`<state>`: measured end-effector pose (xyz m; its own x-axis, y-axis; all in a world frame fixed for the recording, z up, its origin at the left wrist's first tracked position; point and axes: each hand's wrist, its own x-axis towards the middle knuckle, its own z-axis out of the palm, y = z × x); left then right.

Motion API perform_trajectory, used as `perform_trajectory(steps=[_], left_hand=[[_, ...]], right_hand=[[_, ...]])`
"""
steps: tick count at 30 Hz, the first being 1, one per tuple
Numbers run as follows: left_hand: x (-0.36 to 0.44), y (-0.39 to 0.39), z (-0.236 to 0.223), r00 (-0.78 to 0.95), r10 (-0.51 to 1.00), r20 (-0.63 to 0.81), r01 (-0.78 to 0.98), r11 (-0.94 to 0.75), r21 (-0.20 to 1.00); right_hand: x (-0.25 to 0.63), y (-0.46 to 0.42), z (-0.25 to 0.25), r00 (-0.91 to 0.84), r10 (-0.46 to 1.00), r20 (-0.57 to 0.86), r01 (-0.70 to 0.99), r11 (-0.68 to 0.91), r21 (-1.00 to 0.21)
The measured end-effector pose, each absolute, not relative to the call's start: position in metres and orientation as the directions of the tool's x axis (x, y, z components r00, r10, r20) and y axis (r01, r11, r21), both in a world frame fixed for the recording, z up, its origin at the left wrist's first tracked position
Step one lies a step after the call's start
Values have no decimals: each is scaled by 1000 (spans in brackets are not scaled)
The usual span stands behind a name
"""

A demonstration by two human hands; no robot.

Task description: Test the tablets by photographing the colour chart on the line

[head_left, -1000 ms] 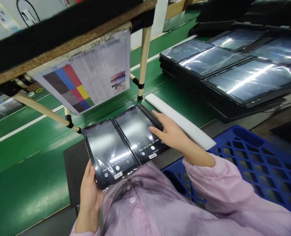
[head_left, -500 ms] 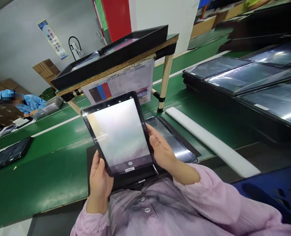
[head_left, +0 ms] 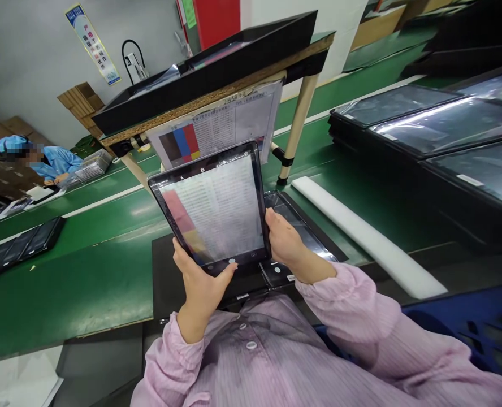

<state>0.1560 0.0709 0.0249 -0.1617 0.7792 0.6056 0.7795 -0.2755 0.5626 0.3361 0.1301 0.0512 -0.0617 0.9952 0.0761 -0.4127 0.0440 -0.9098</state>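
Observation:
A black-framed tablet (head_left: 217,212) is held up before me, tilted, its camera screen showing a blurred printed sheet with coloured blocks. My left hand (head_left: 198,282) grips its lower left edge, thumb stretched over the round shutter button at the bottom. On the opposite edge, my right hand (head_left: 285,240) is closed round the lower right side. Behind the tablet, a printed sheet (head_left: 217,127) with dark, blue and red blocks hangs under a small raised shelf (head_left: 221,93). Below, another tablet (head_left: 304,226) lies partly hidden on a black mat (head_left: 164,282).
Trays of tablets (head_left: 437,127) are stacked at right. A white foam strip (head_left: 369,237) lies across the green bench (head_left: 85,282). More dark tablets (head_left: 22,249) rest at left. A co-worker in blue (head_left: 58,161) sits at far left. A blue crate (head_left: 480,322) stands at lower right.
My left thumb has moved from the tablet's side onto the shutter button. The screen went from a washed-out pale picture to the printed sheet. The view has shifted slightly.

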Motion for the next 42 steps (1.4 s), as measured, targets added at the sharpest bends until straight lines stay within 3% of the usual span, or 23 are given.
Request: perform_trajectory(steps=[9,13,15,17,19,22,26,30,42], left_hand=[[157,70,20,-120,756,644,798,-312,515],[154,72,16,-189,755,627,697,-347,628],[148,73,17,-240,799,552,458,-408,790],[141,73,21,-274,875,399,53,-400,915],[133,72,27,-253,945,209,-301,-282,911],[124,66,35,-202,978,53,-499,-149,853],[118,56,37,-225,974,0,-546,-126,829],[112,50,34,-284,959,-28,-569,-145,809],[110,39,30,-236,971,-47,-609,-110,786]], right_hand=[[339,134,44,-48,992,121,-444,87,-892],[340,136,43,-59,985,164,-456,120,-882],[340,134,44,-78,978,195,-448,140,-883],[341,130,47,-108,966,233,-404,172,-899],[342,123,53,-155,951,268,-355,199,-913],[343,113,68,-202,903,379,-234,331,-914],[340,111,89,-303,779,548,8,577,-816],[332,121,102,-428,679,597,89,689,-720],[319,130,105,-396,640,658,251,765,-593]])
